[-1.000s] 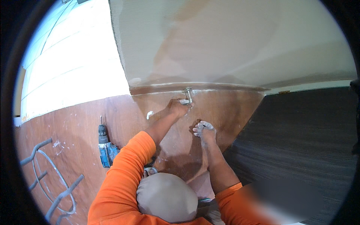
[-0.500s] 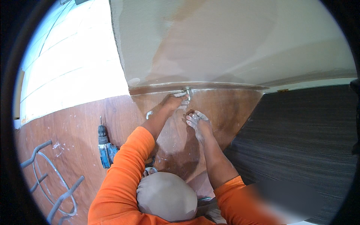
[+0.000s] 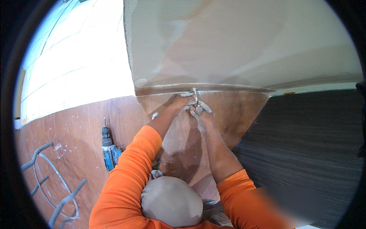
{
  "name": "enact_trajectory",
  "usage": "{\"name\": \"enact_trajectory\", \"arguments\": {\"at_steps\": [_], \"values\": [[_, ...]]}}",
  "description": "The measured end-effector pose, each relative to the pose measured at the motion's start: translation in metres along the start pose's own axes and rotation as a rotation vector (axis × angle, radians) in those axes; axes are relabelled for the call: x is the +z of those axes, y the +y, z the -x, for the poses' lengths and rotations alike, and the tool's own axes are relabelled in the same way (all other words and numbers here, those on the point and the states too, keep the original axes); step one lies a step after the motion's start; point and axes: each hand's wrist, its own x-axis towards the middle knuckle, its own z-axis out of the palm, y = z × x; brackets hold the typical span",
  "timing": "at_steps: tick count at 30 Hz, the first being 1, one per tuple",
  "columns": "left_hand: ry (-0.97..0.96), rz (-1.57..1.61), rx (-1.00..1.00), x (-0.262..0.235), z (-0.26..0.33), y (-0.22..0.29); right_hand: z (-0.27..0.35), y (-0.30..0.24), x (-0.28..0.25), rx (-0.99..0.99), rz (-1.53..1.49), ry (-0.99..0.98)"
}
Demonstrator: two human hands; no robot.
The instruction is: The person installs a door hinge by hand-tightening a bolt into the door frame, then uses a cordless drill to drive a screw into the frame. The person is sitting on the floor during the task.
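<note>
A small shiny metal fitting juts from the foot of the wall toward me; its exact kind is not clear. My left hand is closed around the fitting's left side, its dusty fingers against it. Just below the fitting's near end is my right hand, thumb and fingers pinched together. Whatever small piece sits in that pinch is too small to name. White powder coats the fingers of both hands.
On the brown wood-look floor a blue cordless drill lies left of my left arm. Bent grey metal tubing stands at lower left. A dark panel is on the right, the plastered wall ahead. My bent knee is between my arms.
My right hand has moved up to the fitting's near end, close to my left hand. The left hand stays at the fitting. The whole view has shifted slightly.
</note>
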Motion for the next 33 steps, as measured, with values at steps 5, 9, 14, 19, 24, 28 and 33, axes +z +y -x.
{"name": "enact_trajectory", "arguments": {"at_steps": [5,9,14,19,24,28,33], "values": [[0.046,-0.100,-0.011,0.004,0.010,0.012,-0.009,0.009,-0.004,-0.072,0.028,-0.032],[0.076,-0.149,-0.020,0.006,0.020,0.020,-0.022,0.019,-0.011,-0.162,0.297,-0.061],[0.048,-0.085,-0.027,0.008,0.021,0.023,-0.032,0.023,-0.012,-0.048,-0.101,-0.023],[0.067,-0.056,0.025,0.009,0.021,0.018,-0.030,0.023,-0.006,-0.033,-0.206,0.019],[0.086,-0.104,0.013,0.003,0.007,0.006,-0.023,0.018,-0.010,0.002,-0.260,0.027],[0.070,-0.081,-0.028,-0.001,-0.001,0.000,-0.018,0.012,-0.009,0.019,-0.294,-0.045],[0.069,-0.097,-0.003,0.003,0.010,0.007,-0.016,0.007,0.002,0.012,-0.292,0.027]]}}
